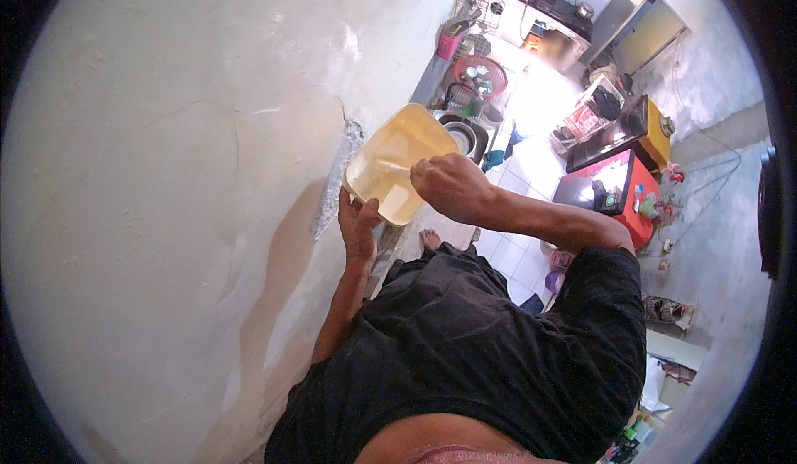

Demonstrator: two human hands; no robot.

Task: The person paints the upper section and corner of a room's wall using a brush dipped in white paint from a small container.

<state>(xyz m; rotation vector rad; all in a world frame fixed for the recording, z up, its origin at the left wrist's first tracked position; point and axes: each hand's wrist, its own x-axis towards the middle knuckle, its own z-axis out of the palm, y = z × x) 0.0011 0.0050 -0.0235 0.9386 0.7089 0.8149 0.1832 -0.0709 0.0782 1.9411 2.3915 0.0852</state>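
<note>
My left hand [361, 224] grips the near corner of a yellowish plastic tub [429, 129], thumb over its rim. The tub is tilted so that its inside faces me, with pale residue on the bottom. Over the tub, my right hand [451, 187] is closed around a thin pale handle [393, 166] that reaches into it; the tool's far end is hard to make out. Just left of the tub, a rough grey strip [336, 181] breaks the painted wall [205, 153], which also shows cracks.
Beyond the tub are a sink with a pot [459, 137], a red plastic basket [482, 75] and a pink holder [447, 45]. Red [638, 193] and yellow [659, 121] refrigerator-like cabinets line the right side. A person [551, 59] is in the bright background. White tiles [523, 255] cover the floor.
</note>
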